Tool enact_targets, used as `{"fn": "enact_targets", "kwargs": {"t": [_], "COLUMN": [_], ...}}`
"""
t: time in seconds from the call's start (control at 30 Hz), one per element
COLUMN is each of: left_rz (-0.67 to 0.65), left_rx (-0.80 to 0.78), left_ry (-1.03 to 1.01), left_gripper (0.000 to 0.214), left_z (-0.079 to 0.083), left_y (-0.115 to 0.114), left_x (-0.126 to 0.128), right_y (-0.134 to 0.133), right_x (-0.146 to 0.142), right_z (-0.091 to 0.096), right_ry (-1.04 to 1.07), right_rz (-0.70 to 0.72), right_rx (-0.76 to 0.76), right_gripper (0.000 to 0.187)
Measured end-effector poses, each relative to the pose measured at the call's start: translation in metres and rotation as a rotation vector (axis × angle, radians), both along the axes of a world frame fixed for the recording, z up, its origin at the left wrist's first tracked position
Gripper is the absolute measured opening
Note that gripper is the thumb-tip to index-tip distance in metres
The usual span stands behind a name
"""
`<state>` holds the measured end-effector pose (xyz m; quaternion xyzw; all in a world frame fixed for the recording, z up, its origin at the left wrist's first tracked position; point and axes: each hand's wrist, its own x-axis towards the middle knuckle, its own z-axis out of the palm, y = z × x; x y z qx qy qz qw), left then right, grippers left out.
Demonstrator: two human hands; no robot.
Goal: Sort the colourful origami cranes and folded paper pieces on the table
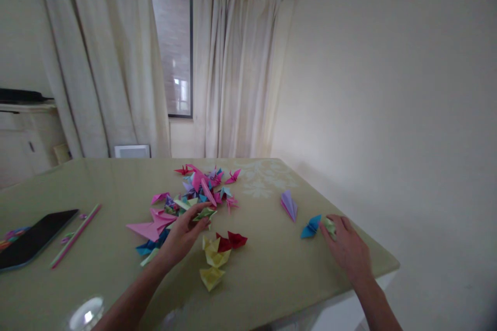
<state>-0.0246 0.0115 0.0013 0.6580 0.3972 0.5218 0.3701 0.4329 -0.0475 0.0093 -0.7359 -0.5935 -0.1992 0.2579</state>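
My left hand (188,230) reaches to the near edge of a heap of folded paper pieces, its thumb and fingers closed on a light green origami piece (205,214). Pink paper cranes (199,180) make up much of that heap. At the right of the table, my right hand (347,245) has its fingers around another pale green folded paper (330,227), partly hidden by them. A blue origami piece (311,227) lies just left of those fingers. Yellow folded pieces (215,253) and a red one (232,241) rest between my hands.
A purple folded paper (289,205) lies behind the blue piece. On the left are a dark phone (34,238), a thin pink-and-green stick (76,236) and small colourful bits (11,237). A round shiny object (87,313) stands at the near left. The wall (388,114) borders the table's right side.
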Motion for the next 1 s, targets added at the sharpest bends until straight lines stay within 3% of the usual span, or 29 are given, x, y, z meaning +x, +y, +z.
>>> {"fn": "enact_targets", "kwargs": {"t": [0.1,0.27,0.33,0.43,0.57,0.67,0.8,0.9,1.0], "left_rz": [0.023,0.011,-0.008,-0.038,-0.093,0.089,0.493,0.574,0.581], "left_rx": [0.054,0.089,0.084,0.099,0.08,0.1,0.289,0.392,0.381], "left_ry": [0.054,0.182,0.171,0.129,0.042,0.063,0.487,0.805,1.011], "left_gripper": [0.043,0.037,0.042,0.042,0.048,0.048,0.031,0.031,0.04], "left_z": [0.003,0.003,0.001,0.001,0.01,0.015,0.01,0.003,-0.004], "left_y": [-0.004,-0.01,-0.01,-0.011,-0.009,-0.003,0.008,0.012,0.015], "left_x": [0.003,0.009,0.01,0.011,0.002,-0.013,-0.036,-0.043,-0.043], "right_y": [0.003,0.014,0.024,0.041,0.047,0.032,0.005,-0.001,0.002], "right_x": [-0.05,-0.177,-0.219,-0.254,-0.252,-0.225,-0.187,-0.175,-0.178], "right_z": [0.009,0.032,0.042,0.051,0.059,0.065,0.064,0.052,0.042], "right_ry": [0.113,0.146,0.075,0.002,0.021,0.134,0.149,0.112,0.16], "right_rz": [0.287,0.905,1.029,1.042,0.971,0.915,0.882,0.872,0.897], "right_rx": [0.121,-0.038,-0.069,-0.11,-0.135,-0.171,-0.402,-0.493,-0.491], "right_gripper": [0.031,0.022,0.023,0.01,0.006,0.006,0.007,0.01,0.011]}}
